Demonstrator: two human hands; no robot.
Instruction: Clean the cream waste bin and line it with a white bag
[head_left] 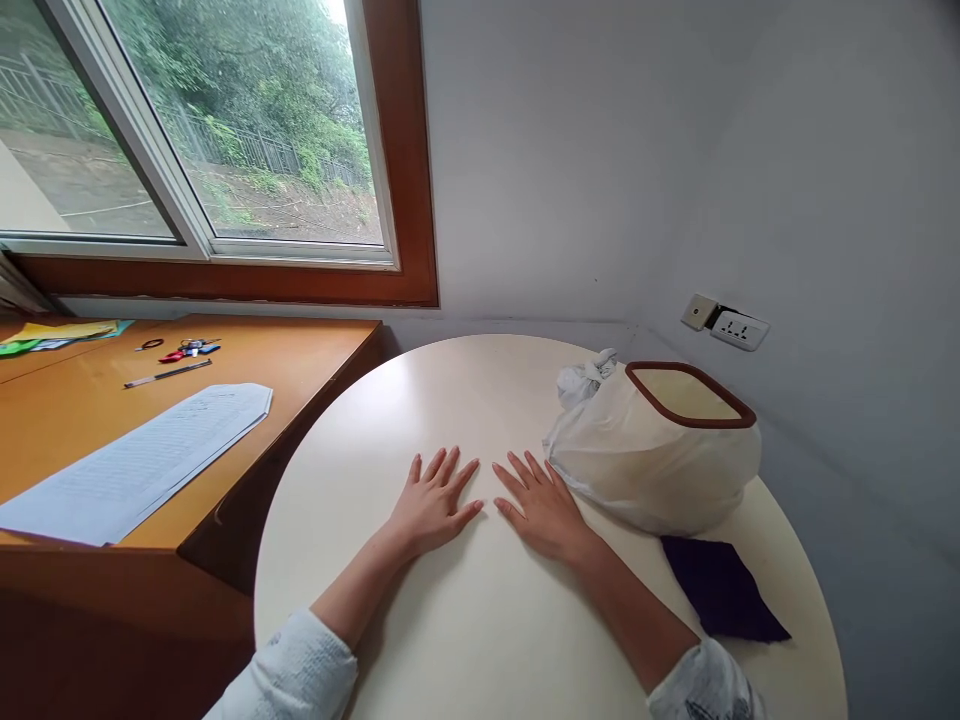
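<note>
Both of my hands lie flat on a round cream table [465, 640], fingers spread and nothing in them. My left hand [433, 505] rests left of the table's middle. A short gap separates it from my right hand [541, 507], whose fingertips come close to a full, pale plastic bag [652, 470]. The bag has a knotted top [589, 378] at its left. On the bag sits a rounded frame [694, 395] with a brown rim and a cream middle. A dark purple cloth [724, 588] lies flat in front of the bag, to the right of my right forearm.
A wooden desk [322, 345] adjoins the table on the left. It carries paper sheets [150, 460], a pen [169, 374], keys [193, 348], a dark ring-shaped band [149, 344] and coloured papers [67, 331]. Behind are a window [247, 120] and a wall socket [740, 329].
</note>
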